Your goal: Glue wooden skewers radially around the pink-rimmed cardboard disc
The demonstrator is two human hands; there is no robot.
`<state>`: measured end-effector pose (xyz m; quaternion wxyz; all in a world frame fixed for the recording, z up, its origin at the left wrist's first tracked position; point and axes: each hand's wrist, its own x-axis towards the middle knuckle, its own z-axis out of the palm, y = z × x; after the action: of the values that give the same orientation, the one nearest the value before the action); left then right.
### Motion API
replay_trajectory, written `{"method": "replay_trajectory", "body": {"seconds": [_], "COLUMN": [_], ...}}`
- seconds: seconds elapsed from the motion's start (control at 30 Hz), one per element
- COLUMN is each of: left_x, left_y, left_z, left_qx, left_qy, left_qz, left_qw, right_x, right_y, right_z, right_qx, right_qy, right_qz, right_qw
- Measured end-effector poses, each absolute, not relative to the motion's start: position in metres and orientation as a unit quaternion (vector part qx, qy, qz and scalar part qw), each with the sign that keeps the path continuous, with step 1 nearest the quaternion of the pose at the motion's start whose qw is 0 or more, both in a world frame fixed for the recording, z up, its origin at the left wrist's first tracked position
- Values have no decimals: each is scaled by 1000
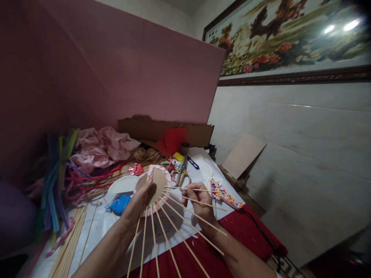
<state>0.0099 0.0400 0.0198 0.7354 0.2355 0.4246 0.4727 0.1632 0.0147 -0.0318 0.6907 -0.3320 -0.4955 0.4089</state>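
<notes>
Left hand (136, 206), with a bundle of coloured pipe cleaners (55, 181) and a row of loose wooden skewers (69, 243) lying on the white table cover (107, 220) off to its left, closes on the near-left rim of a round cardboard disc (156, 181), fingers wrapped over the patterned pink-and-white edge, and holds it tilted up off the cover. Just left of the disc lie a white paper plate (123, 184) and a blue packet (118, 204), with a crumpled pink cloth (101, 148) farther back. From the disc's lower edge a fan of skewers (154, 239) spreads toward the person, close together at the disc and well apart at the free ends. Right hand (199, 202) sits just right of the disc, thumb and forefinger pinched on one thin skewer (175, 188) whose far end meets the disc's right rim; another skewer crosses in front of its fingers. Behind the hands gold-handled scissors (182, 175) lie on the cover, and farther back a cardboard box (165, 129) with a sheet of red paper (172, 139) stands against the pink wall (130, 69). Right of the right hand a floral-patterned glue gun (226, 197) rests where the white cover meets a red cloth (249, 227), its black cord (261, 235) trailing across the red cloth. A cardboard sheet (243, 154) leans on the pale wall (304, 146) beyond.
</notes>
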Motion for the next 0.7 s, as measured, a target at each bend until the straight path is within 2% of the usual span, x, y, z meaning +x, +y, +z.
{"method": "replay_trajectory", "body": {"seconds": [0.7], "left_x": [9], "left_y": [42], "left_z": [15], "left_qx": [249], "left_qy": [413], "left_qz": [480], "left_qw": [733], "right_x": [163], "right_y": [15], "right_z": [-32], "right_qx": [-327], "right_qy": [-498], "right_qz": [408], "right_qw": [692]}}
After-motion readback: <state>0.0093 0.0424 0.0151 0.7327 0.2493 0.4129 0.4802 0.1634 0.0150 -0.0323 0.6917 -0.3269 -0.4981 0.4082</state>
